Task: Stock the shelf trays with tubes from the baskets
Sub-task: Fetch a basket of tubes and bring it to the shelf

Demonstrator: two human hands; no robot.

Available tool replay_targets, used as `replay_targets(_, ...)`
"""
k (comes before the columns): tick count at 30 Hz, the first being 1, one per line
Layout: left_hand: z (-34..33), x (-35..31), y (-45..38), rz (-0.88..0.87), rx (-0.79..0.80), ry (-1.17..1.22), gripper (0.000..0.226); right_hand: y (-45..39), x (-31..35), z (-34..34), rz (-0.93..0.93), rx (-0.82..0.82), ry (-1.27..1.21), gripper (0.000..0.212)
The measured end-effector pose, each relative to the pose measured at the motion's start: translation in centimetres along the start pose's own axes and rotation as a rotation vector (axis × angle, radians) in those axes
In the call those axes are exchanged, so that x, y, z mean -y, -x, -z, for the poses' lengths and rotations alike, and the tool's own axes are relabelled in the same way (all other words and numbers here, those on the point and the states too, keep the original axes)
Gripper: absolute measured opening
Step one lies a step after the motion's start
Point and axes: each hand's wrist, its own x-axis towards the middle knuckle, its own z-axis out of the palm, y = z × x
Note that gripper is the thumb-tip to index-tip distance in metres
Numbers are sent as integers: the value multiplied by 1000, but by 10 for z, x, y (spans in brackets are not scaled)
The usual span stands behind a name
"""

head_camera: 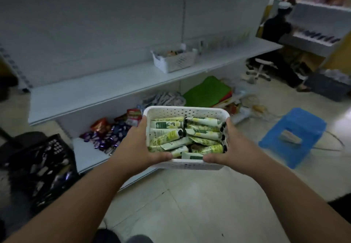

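A: what's on the left? 
B: black crate [43,168] on the floor, then the left hand [139,146] clamped on the white basket [182,112]'s left side.

A: and the tubes [187,138]? 
B: piled inside it, held up before the shelf [106,89]. Right hand [234,148] grips the other side; blue stool [293,135] beyond.

Tubes [171,131] lie in the basket [182,111] (held between both hands); stool [292,134] right; shelf [106,89] behind.
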Motion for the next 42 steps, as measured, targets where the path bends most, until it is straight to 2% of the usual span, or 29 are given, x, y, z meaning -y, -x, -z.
replay_targets(2,17,26,-17,75,-79,-5,110,-52,23,-9,77,79,21,148)
replay_targets(6,60,79,-59,202,-186,-3,111,-149,76,-35,177,192,75,151)
replay_targets(13,153,117,-158,398,-320,-153,134,-297,175,-38,284,257,98,141)
replay_targets(18,185,138,-217,466,-390,-175,118,-392,221,-41,357,327,188,144)
replay_targets(25,199,181,-289,592,-455,-147,105,-518,240,-75,427,454,211,147)
replay_targets(28,210,192,-313,582,-464,-147,98,-553,251,-84,423,501,213,152)
replay_targets(35,217,221,-339,637,-407,-187,109,-588,257,-101,437,532,226,154)
replay_targets(37,220,226,-340,628,-391,-187,109,-588,260,-98,449,531,281,146)
replay_targets(39,224,229,-340,629,-363,-230,107,-585,266,-89,444,525,443,131)
replay_targets(41,225,228,-339,627,-365,-402,102,-585,273,-80,485,417,599,115)
replay_targets(42,225,227,-338,611,-403,-504,99,-586,276,-78,543,310,646,106)
